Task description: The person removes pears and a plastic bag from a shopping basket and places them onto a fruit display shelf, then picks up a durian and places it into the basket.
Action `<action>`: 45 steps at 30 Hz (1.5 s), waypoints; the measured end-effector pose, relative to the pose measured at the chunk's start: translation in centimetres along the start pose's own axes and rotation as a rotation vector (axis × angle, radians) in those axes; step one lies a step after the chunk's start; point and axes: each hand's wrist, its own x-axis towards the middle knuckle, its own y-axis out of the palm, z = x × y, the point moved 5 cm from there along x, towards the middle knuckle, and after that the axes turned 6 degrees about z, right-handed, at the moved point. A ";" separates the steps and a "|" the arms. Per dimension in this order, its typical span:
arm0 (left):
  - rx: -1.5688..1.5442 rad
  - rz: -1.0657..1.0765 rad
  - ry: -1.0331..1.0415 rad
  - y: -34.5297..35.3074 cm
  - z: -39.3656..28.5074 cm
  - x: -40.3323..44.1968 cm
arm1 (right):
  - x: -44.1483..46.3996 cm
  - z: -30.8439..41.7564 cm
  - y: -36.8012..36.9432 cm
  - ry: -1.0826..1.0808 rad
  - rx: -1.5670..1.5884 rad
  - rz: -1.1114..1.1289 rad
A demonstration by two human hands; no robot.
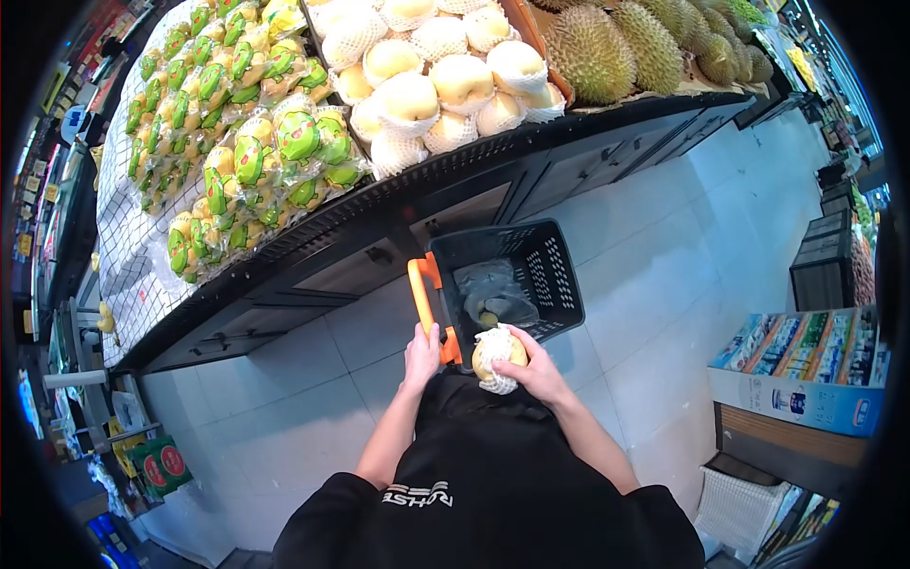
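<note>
So on the far left there's a big pile of bagged fruit [251, 156] with green cartoon labels. Next over, the left hand [423, 358] has its fingers closed around the near end of an orange handle [421, 292]. Up top, past the bags, are pale round fruits [462, 83] in white foam nets. Below them is a black basket [552, 273] with a clear plastic bag [507, 302] inside. The netted fruit [499, 361] in hand is right by the basket's near edge, gripped in the right hand [542, 373], fingers curled round it. Further right: spiky durians [592, 57], then a display carton [796, 398] of packaged stuff.
</note>
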 end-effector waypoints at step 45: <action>-0.544 0.142 0.240 14.7 -15.0 4.8 | 0.2 11.6 -14.9 -0.402 -0.699 0.046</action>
